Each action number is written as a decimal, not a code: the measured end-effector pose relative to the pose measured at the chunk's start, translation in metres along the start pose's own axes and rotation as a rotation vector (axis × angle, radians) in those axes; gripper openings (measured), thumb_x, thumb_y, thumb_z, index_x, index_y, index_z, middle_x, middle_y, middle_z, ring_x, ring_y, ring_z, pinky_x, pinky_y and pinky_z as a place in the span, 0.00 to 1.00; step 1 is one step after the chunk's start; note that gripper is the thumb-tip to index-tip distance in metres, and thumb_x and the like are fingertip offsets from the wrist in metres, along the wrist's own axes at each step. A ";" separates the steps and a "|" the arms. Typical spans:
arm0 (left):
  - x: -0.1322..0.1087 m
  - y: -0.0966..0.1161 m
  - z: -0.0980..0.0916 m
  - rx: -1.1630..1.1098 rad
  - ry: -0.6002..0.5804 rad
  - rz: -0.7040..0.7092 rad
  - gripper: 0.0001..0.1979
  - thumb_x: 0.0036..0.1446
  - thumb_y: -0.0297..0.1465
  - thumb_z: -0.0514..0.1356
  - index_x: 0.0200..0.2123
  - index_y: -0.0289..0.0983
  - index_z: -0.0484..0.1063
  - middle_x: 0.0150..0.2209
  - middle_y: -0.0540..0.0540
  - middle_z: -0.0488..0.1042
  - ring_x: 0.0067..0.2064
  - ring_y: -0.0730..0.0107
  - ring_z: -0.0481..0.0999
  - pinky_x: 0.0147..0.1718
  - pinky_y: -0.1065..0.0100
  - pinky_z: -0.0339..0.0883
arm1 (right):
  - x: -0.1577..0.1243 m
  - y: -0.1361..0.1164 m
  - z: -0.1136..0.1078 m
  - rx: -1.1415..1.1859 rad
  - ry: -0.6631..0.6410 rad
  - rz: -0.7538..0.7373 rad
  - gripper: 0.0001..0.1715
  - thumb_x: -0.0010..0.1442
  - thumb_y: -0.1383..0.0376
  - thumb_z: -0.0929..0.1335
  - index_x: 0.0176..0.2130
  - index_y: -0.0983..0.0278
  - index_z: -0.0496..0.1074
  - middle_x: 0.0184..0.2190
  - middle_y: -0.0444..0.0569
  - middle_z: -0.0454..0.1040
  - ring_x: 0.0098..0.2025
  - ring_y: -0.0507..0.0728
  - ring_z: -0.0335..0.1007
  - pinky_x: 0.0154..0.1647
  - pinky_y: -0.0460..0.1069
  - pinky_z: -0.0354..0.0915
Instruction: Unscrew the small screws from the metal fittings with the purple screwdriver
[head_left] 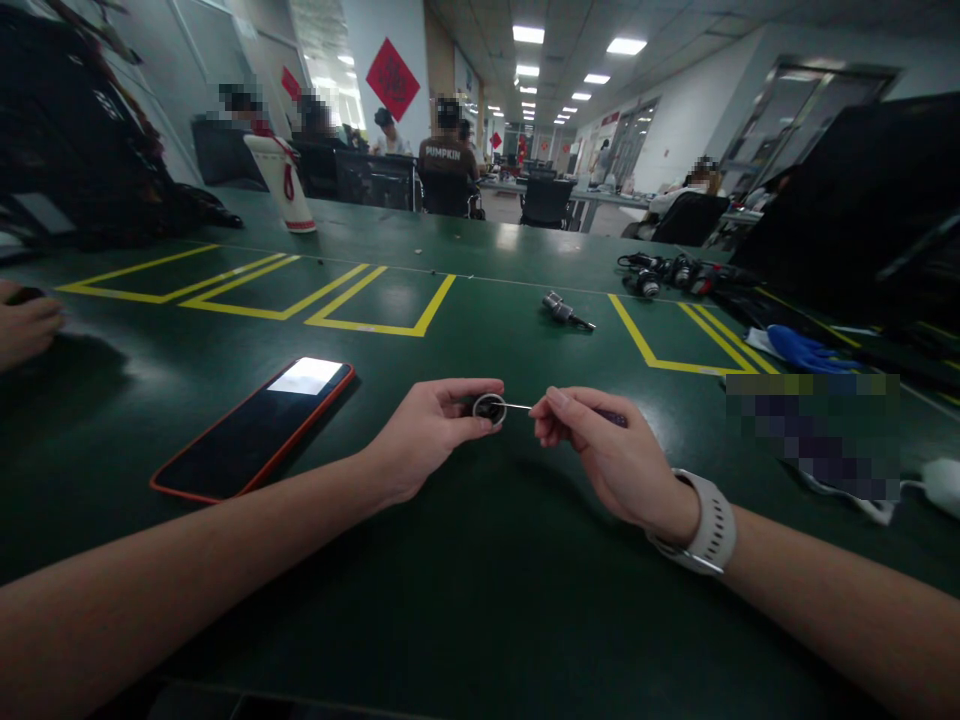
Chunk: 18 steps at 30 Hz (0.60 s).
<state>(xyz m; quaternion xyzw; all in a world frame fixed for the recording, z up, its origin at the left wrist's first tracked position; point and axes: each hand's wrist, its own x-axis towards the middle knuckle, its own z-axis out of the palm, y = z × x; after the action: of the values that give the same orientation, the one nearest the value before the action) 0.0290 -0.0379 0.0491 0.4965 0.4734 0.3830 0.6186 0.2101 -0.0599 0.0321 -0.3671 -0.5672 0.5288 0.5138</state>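
Between the thumb and fingers of my left hand (427,430) is a small round part with a pale rim (490,408) and a dark inside, its open face turned to the right. My right hand (607,450) is closed around a screwdriver (615,417) with a dark handle. The thin metal shaft points left, and its tip reaches the round part's opening; how deep it sits I cannot tell. Beyond my hands, a metal cylindrical piece with a narrow dark stem (566,312) lies on the green table (465,600).
A phone with an orange case (255,430) lies left of my left forearm. Yellow tape outlines (367,328) mark the table. A white cup (281,185) stands at the back left. Dark metal parts (667,272) and a blue glove (806,350) lie right. Another person's hand (26,325) shows at far left.
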 end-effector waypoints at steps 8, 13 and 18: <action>0.000 0.001 0.001 0.033 0.001 0.001 0.22 0.47 0.14 0.60 0.46 0.32 0.73 0.37 0.47 0.79 0.40 0.70 0.76 0.48 0.63 0.66 | -0.006 -0.010 0.001 -0.476 -0.091 -0.214 0.12 0.62 0.64 0.64 0.31 0.65 0.74 0.28 0.45 0.71 0.31 0.51 0.67 0.34 0.48 0.63; 0.000 -0.003 -0.001 0.067 -0.050 0.009 0.23 0.47 0.14 0.60 0.48 0.33 0.72 0.41 0.45 0.79 0.43 0.69 0.76 0.49 0.64 0.66 | -0.002 -0.007 -0.002 -0.347 -0.108 -0.107 0.13 0.62 0.61 0.64 0.31 0.64 0.75 0.27 0.45 0.72 0.31 0.52 0.67 0.32 0.48 0.63; 0.001 -0.003 -0.002 0.087 -0.050 0.010 0.23 0.47 0.15 0.61 0.48 0.33 0.72 0.42 0.45 0.79 0.43 0.69 0.76 0.49 0.64 0.66 | 0.001 -0.003 -0.003 -0.075 -0.025 0.026 0.12 0.60 0.61 0.66 0.30 0.63 0.76 0.26 0.45 0.73 0.29 0.51 0.67 0.30 0.47 0.63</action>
<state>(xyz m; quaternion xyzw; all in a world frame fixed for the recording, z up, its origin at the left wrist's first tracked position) 0.0277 -0.0375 0.0456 0.5349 0.4716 0.3526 0.6060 0.2129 -0.0588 0.0355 -0.3867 -0.5883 0.5182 0.4857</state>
